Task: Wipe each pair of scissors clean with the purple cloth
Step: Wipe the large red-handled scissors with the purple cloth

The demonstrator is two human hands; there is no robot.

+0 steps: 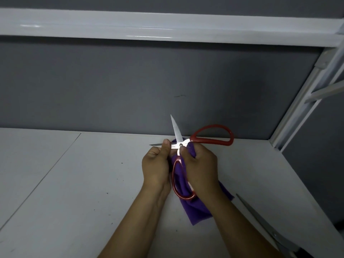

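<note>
Red-handled scissors (212,139) are held above the white table, blades spread wide apart: one blade points up, the other points left. My left hand (157,164) pinches the left-pointing blade near the pivot. My right hand (200,169) grips the purple cloth (197,209) and presses its thumb by the pivot. The cloth hangs under both hands, and the lower red handle loop lies against it. A second pair of scissors (264,222) with long grey blades lies on the table at the lower right; its handles run out of the view.
The white table (74,192) has a seam running diagonally at the left. A grey partition wall (130,86) stands close behind the hands, with a white shelf rail (167,27) above. Another grey panel with a metal frame (297,101) closes the right side.
</note>
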